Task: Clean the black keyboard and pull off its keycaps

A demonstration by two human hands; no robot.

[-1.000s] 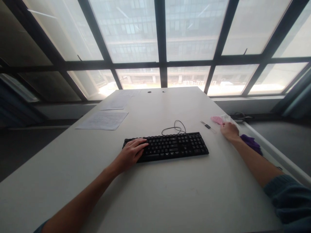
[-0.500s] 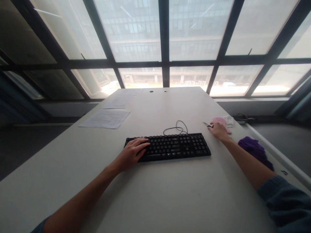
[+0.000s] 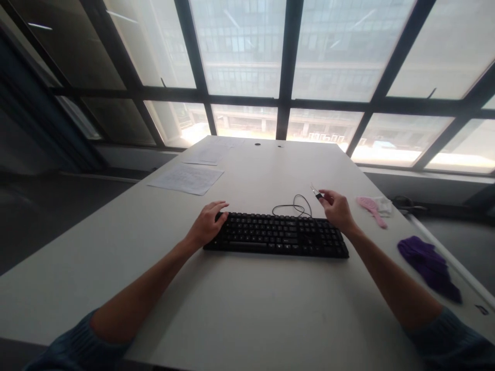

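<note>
Black keyboard (image 3: 266,233) noted at the centre of the frame, lying on a white table (image 3: 247,309), its cable (image 3: 296,207) looped just behind it. I observe the person's left hand (image 3: 207,222) at the keyboard's left end, thumb over the keys and fingers by the rear corner; whether they clamp the edge, I cannot tell. The right hand (image 3: 337,210), right of centre, has thumb and fingers together on a small tool (image 3: 318,196) (dark grip, thin metal tip), pointed toward the upper left of the frame near the cable. Contact between this hand and the keys cannot be determined. Toward the right: a pink brush (image 3: 372,208) beside a white crumpled item (image 3: 384,206), and, lower down, a purple cloth (image 3: 427,265). Paper sheets (image 3: 189,179) lie left of centre, toward the top.
</note>
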